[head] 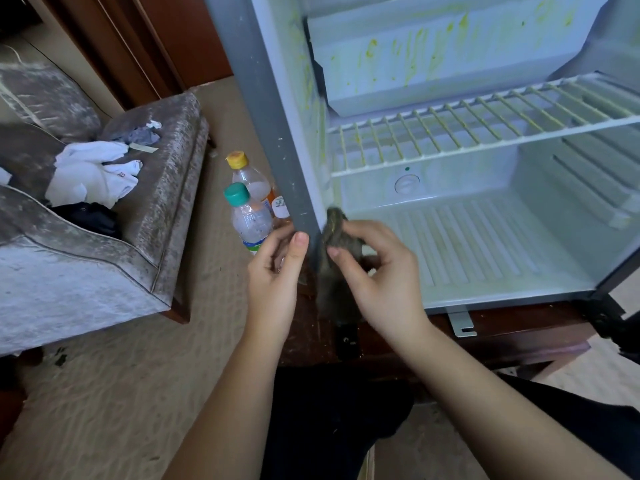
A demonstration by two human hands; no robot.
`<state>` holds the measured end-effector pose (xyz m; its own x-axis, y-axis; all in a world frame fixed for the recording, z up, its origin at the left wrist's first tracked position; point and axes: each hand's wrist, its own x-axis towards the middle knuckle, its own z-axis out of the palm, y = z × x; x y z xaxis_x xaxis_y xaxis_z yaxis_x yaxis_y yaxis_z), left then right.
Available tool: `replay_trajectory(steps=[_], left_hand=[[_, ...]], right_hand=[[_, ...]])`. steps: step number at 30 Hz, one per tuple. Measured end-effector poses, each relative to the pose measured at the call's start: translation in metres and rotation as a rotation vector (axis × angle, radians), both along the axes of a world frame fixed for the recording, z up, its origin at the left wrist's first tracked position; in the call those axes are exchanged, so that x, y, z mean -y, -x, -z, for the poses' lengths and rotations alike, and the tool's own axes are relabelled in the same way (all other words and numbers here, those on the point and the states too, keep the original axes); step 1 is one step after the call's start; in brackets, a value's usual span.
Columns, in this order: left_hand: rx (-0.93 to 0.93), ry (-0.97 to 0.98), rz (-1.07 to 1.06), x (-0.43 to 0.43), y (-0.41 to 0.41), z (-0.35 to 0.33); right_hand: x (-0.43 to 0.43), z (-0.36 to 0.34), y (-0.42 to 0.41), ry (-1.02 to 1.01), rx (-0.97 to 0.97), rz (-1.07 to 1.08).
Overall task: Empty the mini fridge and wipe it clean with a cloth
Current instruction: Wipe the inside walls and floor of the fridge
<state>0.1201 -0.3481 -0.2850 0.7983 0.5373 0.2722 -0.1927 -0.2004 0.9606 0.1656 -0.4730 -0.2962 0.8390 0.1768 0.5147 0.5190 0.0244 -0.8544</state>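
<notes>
Fingers (pixel 346 259) of your right hand (pixel 381 278) curl round the dark cloth (pixel 337 233) at the mini fridge (pixel 485 244) front lower left corner; your left hand (pixel 273 271) curls loosely, thumb on the grey frame (pixel 270 116), grip unclear

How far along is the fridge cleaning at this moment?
Emptying looks done: white mini fridge is empty; yellow-capped plastic bottle and teal-capped plastic bottle stand outside. In hand: right hand grips dark grey cloth at its left front edge. Remaining: yellow-green streaks on inner walls.
</notes>
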Motion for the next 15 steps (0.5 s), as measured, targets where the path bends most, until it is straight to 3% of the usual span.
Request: replay_trajectory(steps=[5,11,15], left_hand=[[-0.025,0.068,-0.041,0.003,-0.002,0.001],[0.01,0.041,-0.041,0.001,-0.002,-0.001],[0.0,0.062,-0.024,0.001,0.001,-0.001]], right_hand=[[0.013,0.034,0.004,0.212,-0.174,-0.032],[-0.007,-0.046,0.003,-0.041,0.126,0.031],[-0.009,-0.025,-0.001,-0.027,0.154,0.066]])
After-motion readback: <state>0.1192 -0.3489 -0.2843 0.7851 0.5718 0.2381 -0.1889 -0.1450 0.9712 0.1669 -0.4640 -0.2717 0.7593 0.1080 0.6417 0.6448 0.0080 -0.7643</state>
